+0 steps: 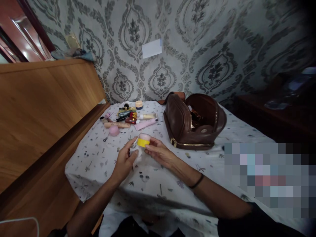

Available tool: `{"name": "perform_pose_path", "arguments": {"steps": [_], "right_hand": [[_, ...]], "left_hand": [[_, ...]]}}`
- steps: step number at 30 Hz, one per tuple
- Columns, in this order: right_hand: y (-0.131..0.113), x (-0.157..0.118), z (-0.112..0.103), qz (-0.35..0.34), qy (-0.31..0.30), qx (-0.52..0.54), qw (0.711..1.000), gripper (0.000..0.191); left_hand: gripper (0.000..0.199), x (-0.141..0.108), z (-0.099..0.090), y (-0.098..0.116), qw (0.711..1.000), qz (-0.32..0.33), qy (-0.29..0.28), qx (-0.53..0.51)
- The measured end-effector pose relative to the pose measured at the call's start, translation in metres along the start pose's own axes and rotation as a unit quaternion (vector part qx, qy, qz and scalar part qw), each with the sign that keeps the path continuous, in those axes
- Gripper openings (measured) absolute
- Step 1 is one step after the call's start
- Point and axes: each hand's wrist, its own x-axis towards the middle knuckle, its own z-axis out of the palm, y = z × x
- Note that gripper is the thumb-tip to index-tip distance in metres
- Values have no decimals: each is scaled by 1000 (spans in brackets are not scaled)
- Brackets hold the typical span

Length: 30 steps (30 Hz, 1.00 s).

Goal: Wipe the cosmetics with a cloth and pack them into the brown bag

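A small jar [143, 141] with a yellow band and a pale lid is between the fingers and thumb of my right hand [160, 152]. Close on its left, my left hand [125, 159] curls around a crumpled white tissue [140, 152], which lies against the jar's side. Behind my hands, cosmetics are spread on the cloth: a pink tube [146, 124], a cream tube [148, 116], a dark red bottle [131, 121], a pink rounded item [114, 130], a long beige tube [117, 125] and a jar with a dark base [139, 105].
An unzipped brown leather bag [182, 123] stands to the right, with items inside that I cannot make out. The table has a patterned white cloth [98, 158]. A wooden panel [49, 98] borders it on the left, and a papered wall [160, 72] rises behind. A pixelated patch covers the lower right.
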Motion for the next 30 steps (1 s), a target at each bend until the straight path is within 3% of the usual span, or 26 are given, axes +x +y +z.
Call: {"name": "perform_pose_path", "arguments": {"steps": [2, 5, 8, 15, 20, 23, 26, 28, 30], "right_hand": [[1, 1, 2, -15, -5, -18, 1000, 52], [1, 1, 5, -55, -2, -49, 997, 51], [-2, -1, 9, -89, -4, -80, 993, 47], [-21, -4, 10, -134, 24, -103, 985, 50], [-76, -33, 3, -214, 67, -223, 949, 48], [-127, -57, -9, -275, 107, -302, 906, 46], [-176, -73, -27, -306, 164, -412, 842, 43], [-200, -75, -38, -290, 201, -533, 769, 41], [-217, -73, -45, -230, 209, -659, 685, 40]], "left_hand": [[54, 2, 3, 7, 992, -68, -11, -108], [59, 3, 8, 17, 953, -155, -20, -261], [57, 5, 12, 23, 915, -218, -22, -338], [58, 13, 14, 31, 898, -274, -54, -340], [71, 29, 18, 47, 901, -272, -86, -326], [71, 42, 24, 49, 919, -276, -85, -268], [66, 56, 29, 41, 935, -291, -76, -188], [63, 64, 30, 32, 943, -292, -71, -144], [58, 70, 29, 20, 952, -276, -80, -104]]}}
